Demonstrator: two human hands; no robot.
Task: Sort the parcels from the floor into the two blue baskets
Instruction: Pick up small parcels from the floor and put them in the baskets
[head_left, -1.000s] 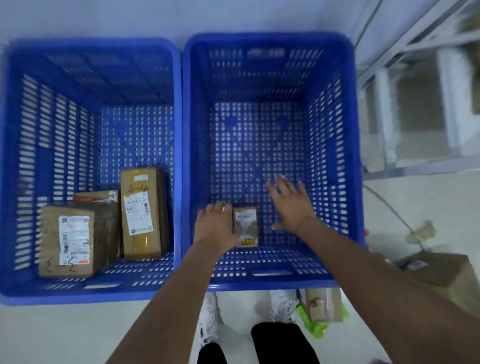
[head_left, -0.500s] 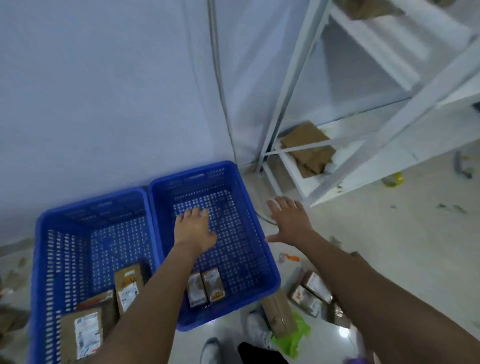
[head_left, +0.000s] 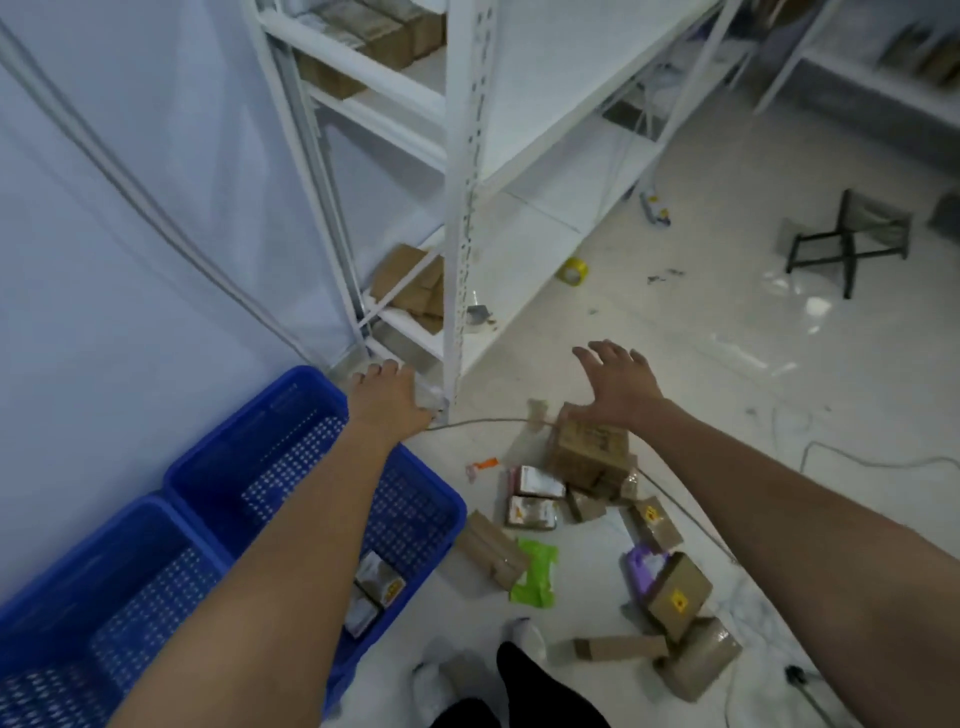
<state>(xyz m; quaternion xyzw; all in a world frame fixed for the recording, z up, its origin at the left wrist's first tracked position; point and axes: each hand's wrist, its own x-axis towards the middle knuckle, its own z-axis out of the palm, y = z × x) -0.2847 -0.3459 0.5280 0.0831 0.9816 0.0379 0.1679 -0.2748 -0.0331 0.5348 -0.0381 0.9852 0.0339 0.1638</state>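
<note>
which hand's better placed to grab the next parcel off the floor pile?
Right. The right hand is open, fingers spread, directly over the large cardboard box at the top of the floor pile. The left hand, also empty, hangs by the right blue basket, well away from the parcels.

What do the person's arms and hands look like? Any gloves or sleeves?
No gloves and no sleeves in view: both forearms are bare up to the picture's edge. The left hand and right hand show no rings, watch or bands from this angle.
</note>
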